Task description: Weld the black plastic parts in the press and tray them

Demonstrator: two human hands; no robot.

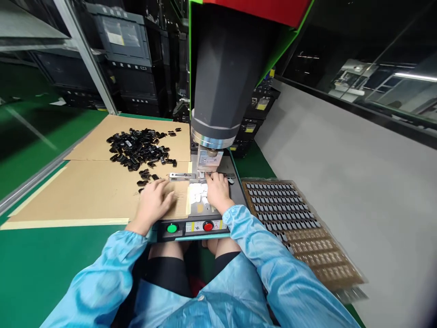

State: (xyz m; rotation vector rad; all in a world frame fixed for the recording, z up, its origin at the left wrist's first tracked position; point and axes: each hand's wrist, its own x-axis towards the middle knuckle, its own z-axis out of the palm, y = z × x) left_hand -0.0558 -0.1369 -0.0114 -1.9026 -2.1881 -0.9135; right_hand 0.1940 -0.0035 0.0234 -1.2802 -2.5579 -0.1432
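Press column [223, 68], grey and bulky, hangs over a small fixture [205, 175] at twelve o'clock. Cardboard sheet [85, 191] at ten o'clock keeps a heap of black parts [136, 148] within reach. Tray [300, 223] at three o'clock holds parts in rows. Left hand [155, 200] rests flat, fingers spread, beside stray black pieces. Right hand [216, 189] reaches into the fixture, fingertips together; what they pinch cannot be told.

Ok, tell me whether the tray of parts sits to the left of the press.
No, the tray lies right of the press; the loose black parts lie on its left.
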